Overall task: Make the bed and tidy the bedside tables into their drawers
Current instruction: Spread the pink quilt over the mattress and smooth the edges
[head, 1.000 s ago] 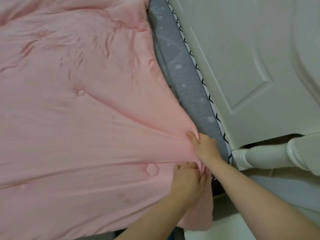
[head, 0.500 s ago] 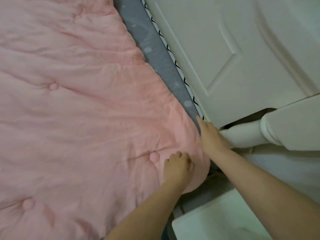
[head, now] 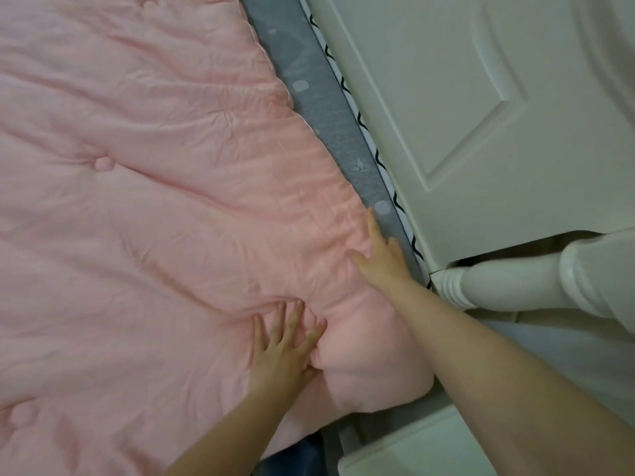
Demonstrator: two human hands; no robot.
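Head view: left hand [head: 285, 352] and right hand [head: 381, 259] press flat on quilt [head: 154, 218].

Two bare forearms entering from near edge, no sleeves visible. Left hand [head: 281, 352] bare, no rings, watch or bracelet. Right hand [head: 381, 259] likewise bare, no jewellery. Fingernails short, unpainted as far as visible.

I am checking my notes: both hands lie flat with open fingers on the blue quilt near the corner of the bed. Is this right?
Not quite: the quilt is pink, not blue. The head view shows the left hand and the right hand lying flat on it, fingers open, near the corner.
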